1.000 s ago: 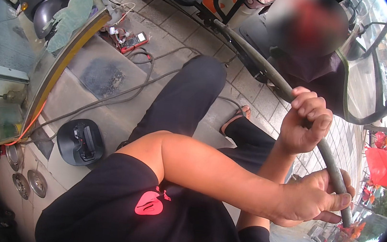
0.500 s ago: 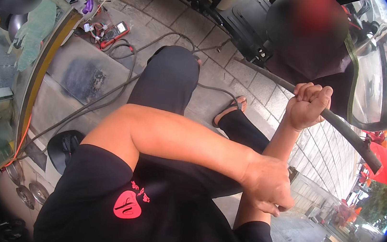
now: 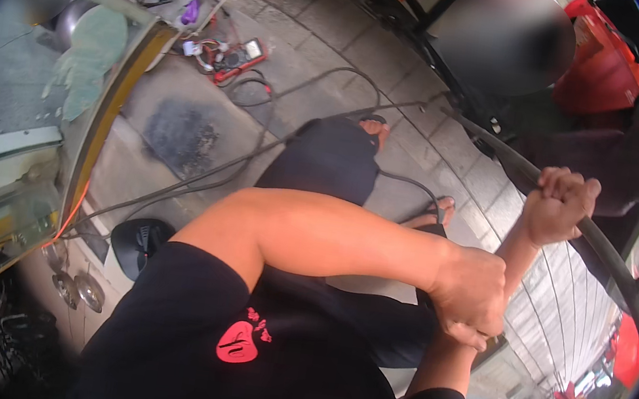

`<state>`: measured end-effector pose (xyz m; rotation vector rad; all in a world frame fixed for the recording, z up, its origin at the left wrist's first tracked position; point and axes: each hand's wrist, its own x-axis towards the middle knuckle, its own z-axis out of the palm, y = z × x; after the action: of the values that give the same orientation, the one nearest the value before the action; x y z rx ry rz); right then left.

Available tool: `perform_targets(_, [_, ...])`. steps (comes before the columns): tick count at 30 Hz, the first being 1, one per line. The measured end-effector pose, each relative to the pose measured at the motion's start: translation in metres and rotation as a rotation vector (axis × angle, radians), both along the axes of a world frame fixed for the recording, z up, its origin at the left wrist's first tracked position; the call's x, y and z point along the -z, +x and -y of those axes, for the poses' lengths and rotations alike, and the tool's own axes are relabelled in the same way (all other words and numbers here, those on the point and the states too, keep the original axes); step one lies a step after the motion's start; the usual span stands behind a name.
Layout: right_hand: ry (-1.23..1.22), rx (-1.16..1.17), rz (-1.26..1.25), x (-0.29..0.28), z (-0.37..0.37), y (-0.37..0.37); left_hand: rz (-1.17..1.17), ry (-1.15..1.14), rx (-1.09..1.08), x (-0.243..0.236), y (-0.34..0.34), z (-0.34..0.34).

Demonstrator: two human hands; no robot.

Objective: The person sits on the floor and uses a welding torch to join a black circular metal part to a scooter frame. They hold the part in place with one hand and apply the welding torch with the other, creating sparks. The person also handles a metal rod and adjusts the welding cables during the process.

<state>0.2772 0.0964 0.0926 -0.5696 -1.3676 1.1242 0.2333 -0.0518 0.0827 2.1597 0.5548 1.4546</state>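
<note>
My right hand [image 3: 562,205] is closed around a long grey-brown stick [image 3: 609,251]. The stick slants from upper left down to the right, with a small stub near its lower end. My left arm crosses in front of my body. Its closed hand [image 3: 470,296] lies over my right forearm [image 3: 518,256], knuckles up and thumb low. The curled fingers of that hand are mostly hidden, so I cannot see what, if anything, they hold.
A red multimeter [image 3: 241,61] lies beside wires and a purple item [image 3: 190,11] on the paving. Dark cable [image 3: 202,177] loops past my legs. A yellow-edged frame [image 3: 111,106] stands left. A black-framed vehicle [image 3: 426,45] and red bucket-like object [image 3: 599,62] are at upper right.
The view has turned, so the floor items appear further right. My left fist has shifted slightly along my right forearm. My right hand keeps its grip on the stick.
</note>
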Motion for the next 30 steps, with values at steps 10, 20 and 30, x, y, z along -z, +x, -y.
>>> perform_targets(10, [0.078, 0.102, 0.036, -0.038, -0.013, -0.007, 0.045, 0.08, 0.019, -0.004, 0.007, -0.004])
perform_targets(20, [0.115, 0.128, 0.094, 0.002, -0.038, -0.03, 0.093, 0.126, -0.066, -0.012, -0.007, -0.003])
perform_targets(30, [0.124, 0.126, 0.04, -0.06, -0.029, -0.034, 0.132, 0.083, -0.05, -0.01, -0.009, -0.005])
